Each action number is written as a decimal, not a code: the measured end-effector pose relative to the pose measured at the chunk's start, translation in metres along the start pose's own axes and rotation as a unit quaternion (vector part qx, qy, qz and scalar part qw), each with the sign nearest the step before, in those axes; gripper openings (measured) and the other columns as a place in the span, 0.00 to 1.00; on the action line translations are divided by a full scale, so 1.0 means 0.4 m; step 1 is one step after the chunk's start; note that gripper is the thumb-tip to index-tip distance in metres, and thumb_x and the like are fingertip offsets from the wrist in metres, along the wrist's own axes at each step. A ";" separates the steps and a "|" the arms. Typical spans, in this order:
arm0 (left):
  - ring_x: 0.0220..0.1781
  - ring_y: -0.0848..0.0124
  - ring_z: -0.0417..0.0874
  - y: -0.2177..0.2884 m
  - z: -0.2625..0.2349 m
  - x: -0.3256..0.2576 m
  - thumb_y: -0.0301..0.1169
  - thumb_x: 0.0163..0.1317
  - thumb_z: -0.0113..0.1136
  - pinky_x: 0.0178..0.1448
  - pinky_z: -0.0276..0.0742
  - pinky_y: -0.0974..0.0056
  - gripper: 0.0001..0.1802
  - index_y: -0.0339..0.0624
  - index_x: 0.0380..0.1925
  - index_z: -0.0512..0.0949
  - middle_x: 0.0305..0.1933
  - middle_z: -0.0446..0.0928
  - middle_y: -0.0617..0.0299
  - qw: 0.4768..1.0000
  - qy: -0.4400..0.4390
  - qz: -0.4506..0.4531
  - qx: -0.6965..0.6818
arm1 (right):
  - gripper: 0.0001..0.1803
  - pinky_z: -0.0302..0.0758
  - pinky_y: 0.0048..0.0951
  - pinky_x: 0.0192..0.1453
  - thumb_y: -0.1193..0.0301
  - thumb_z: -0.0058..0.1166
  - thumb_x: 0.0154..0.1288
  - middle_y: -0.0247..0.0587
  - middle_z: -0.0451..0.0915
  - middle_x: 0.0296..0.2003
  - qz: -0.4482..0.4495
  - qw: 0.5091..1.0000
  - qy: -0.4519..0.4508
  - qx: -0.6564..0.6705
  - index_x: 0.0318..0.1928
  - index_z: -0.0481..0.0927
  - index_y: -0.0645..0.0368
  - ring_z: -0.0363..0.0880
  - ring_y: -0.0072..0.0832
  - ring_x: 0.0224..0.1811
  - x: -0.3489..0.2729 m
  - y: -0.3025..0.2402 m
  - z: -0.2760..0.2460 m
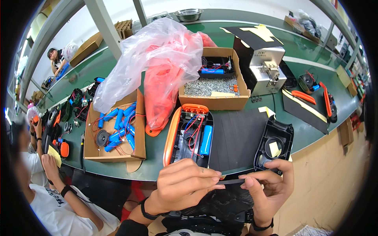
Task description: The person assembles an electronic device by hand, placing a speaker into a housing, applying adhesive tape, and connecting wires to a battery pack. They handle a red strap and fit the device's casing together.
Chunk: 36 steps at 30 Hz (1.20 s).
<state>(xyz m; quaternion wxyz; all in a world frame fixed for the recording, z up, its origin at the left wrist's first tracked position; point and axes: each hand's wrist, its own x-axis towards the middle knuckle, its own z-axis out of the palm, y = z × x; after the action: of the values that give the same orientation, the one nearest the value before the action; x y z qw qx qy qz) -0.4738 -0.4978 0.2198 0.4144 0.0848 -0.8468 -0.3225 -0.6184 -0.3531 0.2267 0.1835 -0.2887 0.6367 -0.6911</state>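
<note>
Between my two hands a short thin dark grey strip [231, 181] is stretched above the table's near edge. My left hand [185, 184] pinches its left end, with a bit of pale yellow paper by the fingertips. My right hand [271, 187] pinches the other end between thumb and finger. Just beyond lies an open black and orange casing [169, 141] with red and blue wires and a blue cylindrical battery [206, 140]. Right of it rests a dark sheet cut into strips [232, 137]. A black plastic shell [289, 135], holding a yellow paper scrap [275, 149], sits beyond my right hand.
A cardboard box [89, 129] holds blue batteries and a speaker. Behind stand a box of screws [214, 103], a metal machine [267, 72] and plastic bags [161, 86] with orange parts. At left a co-worker's hand [51, 169] holds yellow paper.
</note>
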 end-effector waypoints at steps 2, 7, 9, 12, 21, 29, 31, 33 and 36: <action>0.32 0.67 0.87 -0.003 0.006 -0.009 0.25 0.41 0.86 0.35 0.80 0.68 0.19 0.40 0.34 0.88 0.37 0.90 0.57 1.000 0.004 0.013 0.018 | 0.25 0.84 0.22 0.34 0.82 0.68 0.64 0.54 0.89 0.31 0.048 0.999 -0.012 0.016 0.54 0.66 0.66 0.88 0.28 0.28 0.011 -0.007 -0.004; 0.30 0.68 0.84 -0.019 0.019 -0.034 0.24 0.43 0.84 0.30 0.77 0.68 0.20 0.39 0.39 0.87 0.42 0.89 0.58 0.997 0.033 0.069 0.031 | 0.24 0.84 0.22 0.34 0.83 0.67 0.64 0.55 0.89 0.32 0.054 0.997 -0.057 0.025 0.53 0.66 0.65 0.88 0.28 0.28 0.015 0.024 -0.013; 0.31 0.68 0.84 -0.021 0.016 -0.044 0.25 0.44 0.84 0.30 0.77 0.68 0.22 0.39 0.42 0.87 0.44 0.89 0.58 0.995 0.028 0.084 0.042 | 0.23 0.84 0.22 0.34 0.83 0.67 0.64 0.55 0.89 0.32 0.061 0.996 -0.051 0.031 0.53 0.67 0.65 0.88 0.27 0.28 0.012 0.026 -0.009; 0.35 0.68 0.87 -0.004 0.003 -0.052 0.29 0.43 0.86 0.34 0.79 0.68 0.23 0.48 0.41 0.87 0.44 0.90 0.65 0.995 0.009 0.063 0.077 | 0.23 0.84 0.22 0.36 0.83 0.67 0.65 0.55 0.89 0.32 0.075 0.996 -0.035 0.037 0.53 0.67 0.66 0.88 0.28 0.29 0.004 0.013 -0.005; 0.36 0.70 0.88 0.001 0.003 -0.060 0.38 0.45 0.87 0.34 0.79 0.70 0.21 0.55 0.39 0.88 0.41 0.90 0.70 0.991 -0.014 0.063 0.119 | 0.20 0.83 0.22 0.38 0.81 0.67 0.66 0.54 0.90 0.34 0.050 0.997 -0.038 -0.042 0.55 0.75 0.70 0.89 0.27 0.31 -0.014 0.007 -0.005; 0.35 0.69 0.88 -0.006 0.003 -0.071 0.43 0.49 0.84 0.32 0.77 0.70 0.19 0.54 0.39 0.87 0.39 0.89 0.68 0.987 0.003 0.088 0.134 | 0.12 0.83 0.23 0.41 0.80 0.68 0.67 0.50 0.91 0.35 -0.009 0.992 -0.084 -0.091 0.48 0.83 0.71 0.90 0.26 0.32 -0.021 0.024 -0.022; 0.34 0.68 0.87 -0.014 0.007 -0.077 0.43 0.51 0.83 0.31 0.76 0.69 0.18 0.53 0.38 0.87 0.38 0.88 0.66 0.987 0.016 0.094 0.129 | 0.11 0.83 0.23 0.40 0.79 0.68 0.67 0.51 0.91 0.36 -0.020 0.994 -0.087 -0.066 0.47 0.83 0.71 0.90 0.26 0.32 -0.026 0.045 -0.019; 0.38 0.69 0.88 -0.014 0.005 -0.083 0.39 0.49 0.84 0.33 0.77 0.69 0.21 0.53 0.43 0.87 0.44 0.89 0.67 0.989 0.022 0.087 0.117 | 0.10 0.84 0.23 0.40 0.79 0.68 0.67 0.51 0.90 0.37 -0.007 0.996 -0.081 -0.030 0.46 0.83 0.71 0.90 0.27 0.33 -0.037 0.065 -0.014; 0.41 0.69 0.89 -0.018 0.009 -0.088 0.37 0.49 0.84 0.34 0.79 0.68 0.22 0.52 0.44 0.87 0.46 0.89 0.67 0.990 0.041 0.088 0.105 | 0.08 0.86 0.25 0.38 0.78 0.66 0.70 0.49 0.89 0.36 0.068 0.995 -0.062 0.044 0.44 0.82 0.70 0.90 0.28 0.33 -0.056 0.071 0.002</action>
<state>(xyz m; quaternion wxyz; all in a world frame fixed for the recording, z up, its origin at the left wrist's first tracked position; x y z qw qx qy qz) -0.4547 -0.4873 0.1910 0.4642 0.0660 -0.8626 -0.1899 -0.6040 -0.3433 0.1952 0.2819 -0.2787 0.6111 -0.6851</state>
